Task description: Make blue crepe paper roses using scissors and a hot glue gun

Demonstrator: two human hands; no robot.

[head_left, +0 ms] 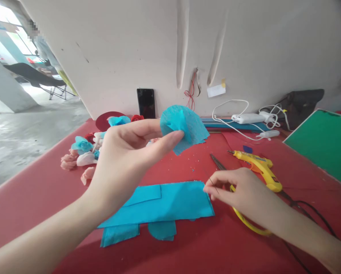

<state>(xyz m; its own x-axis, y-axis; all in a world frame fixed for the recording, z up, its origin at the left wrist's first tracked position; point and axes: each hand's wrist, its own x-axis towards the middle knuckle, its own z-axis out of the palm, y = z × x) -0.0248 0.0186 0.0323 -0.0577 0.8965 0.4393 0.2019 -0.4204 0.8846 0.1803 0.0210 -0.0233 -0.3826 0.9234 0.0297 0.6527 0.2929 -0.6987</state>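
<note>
The left hand (pixel 121 148) pinches a rounded, thin turquoise paper piece (pixel 194 127) between thumb and forefinger, raised over the table and gathered at the grip, its pointed layers fanning rightward. The right hand (pixel 239 190) has its thumb and forefinger pressed together at the tips on a thin dark strand (pixel 211 180); whether it is wire or thread I cannot tell. Its wrist is over the yellow-handled scissors (pixel 218 163), whose blades point away.

A dark soft bag (pixel 304 101) rests against the pale wall (pixel 130 45) at the back right; its contents are hidden.

The table with a red cover (pixel 187 255) has its left edge slanting toward the wall, with the grey floor beyond. Pink, white and turquoise fabric-like flowers (pixel 83 144) cluster near that edge, partly behind the left hand. Flat turquoise sheets (pixel 184 201) lie below the raised piece, their right edge just beside the right fingertips. Red cover shows from the sheets to the bottom of the view, and beyond them, strewn with tiny scraps. On the right, a yellow glue gun (pixel 261 163) and a tilted green board (pixel 324 144) narrow the room around the right hand.
</note>
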